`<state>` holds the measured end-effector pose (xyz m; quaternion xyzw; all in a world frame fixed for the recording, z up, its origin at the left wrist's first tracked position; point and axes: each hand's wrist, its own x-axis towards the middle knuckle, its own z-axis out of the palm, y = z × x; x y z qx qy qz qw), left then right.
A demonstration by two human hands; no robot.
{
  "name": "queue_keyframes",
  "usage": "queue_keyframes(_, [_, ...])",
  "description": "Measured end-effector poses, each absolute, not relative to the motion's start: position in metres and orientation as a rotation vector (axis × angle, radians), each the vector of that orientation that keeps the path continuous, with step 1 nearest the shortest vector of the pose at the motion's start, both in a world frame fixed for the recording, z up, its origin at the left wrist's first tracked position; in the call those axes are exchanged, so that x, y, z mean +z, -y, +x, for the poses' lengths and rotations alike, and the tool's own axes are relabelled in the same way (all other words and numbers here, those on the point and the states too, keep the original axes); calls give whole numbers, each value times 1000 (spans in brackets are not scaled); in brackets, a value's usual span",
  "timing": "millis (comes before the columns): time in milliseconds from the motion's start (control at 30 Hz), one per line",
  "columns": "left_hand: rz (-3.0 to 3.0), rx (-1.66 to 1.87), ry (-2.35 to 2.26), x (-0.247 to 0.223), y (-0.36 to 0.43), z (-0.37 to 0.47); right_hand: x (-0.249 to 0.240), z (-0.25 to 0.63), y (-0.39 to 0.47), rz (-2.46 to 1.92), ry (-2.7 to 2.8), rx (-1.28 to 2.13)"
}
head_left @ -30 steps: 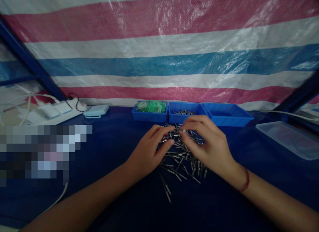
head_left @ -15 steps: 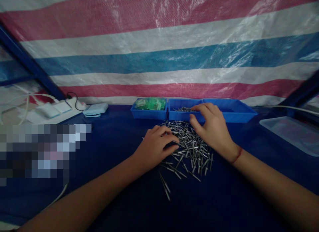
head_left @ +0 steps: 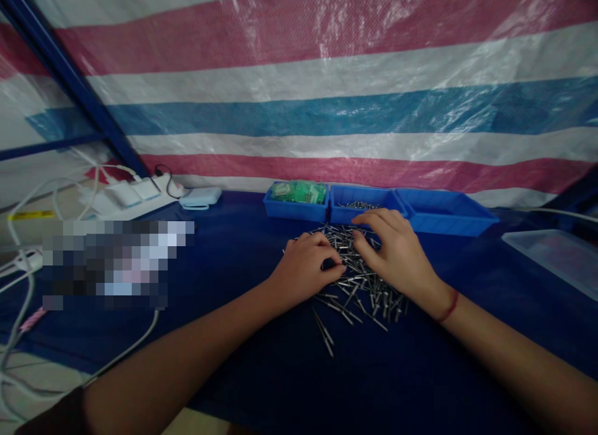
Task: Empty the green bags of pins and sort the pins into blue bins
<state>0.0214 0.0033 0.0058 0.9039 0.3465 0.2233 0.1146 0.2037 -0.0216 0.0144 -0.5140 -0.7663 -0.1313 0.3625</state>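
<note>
Left hand (head_left: 301, 267) curled by the blind rivets (head_left: 376, 291), can't tell if pinching; right hand (head_left: 404, 257) was loosely spread, good for thin stems.

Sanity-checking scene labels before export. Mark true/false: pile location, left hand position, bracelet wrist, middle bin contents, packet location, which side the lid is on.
1. Slim silver metal pins lie heaped on the dark blue table. True.
2. The left hand is at the heap's left side. True.
3. The red cord bracelet is on the left wrist. False: the bracelet is on the right wrist.
4. The middle blue plastic bin holds metal pins. True.
5. The green packets sit in the right bin. False: the packets are in the left blue plastic bin.
</note>
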Motion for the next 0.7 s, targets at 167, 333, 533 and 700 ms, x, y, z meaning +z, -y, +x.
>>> queue_keyframes(167, [2624, 750, -990, 11, -6, 7, 15, 199, 28, -1234, 1975, -208])
queue_keyframes(333, [2312, 962, -1009, 19, -7, 0, 15, 191, 33, -1164, 2010, -94])
queue_keyframes(533, [2029, 969, -927, 22, 3, 6, 20, 180, 42, -1103, 1813, 247])
queue_keyframes(700, [1995, 992, -909, 23, 6, 8, 20, 174, 45, -1101, 1589, 574])
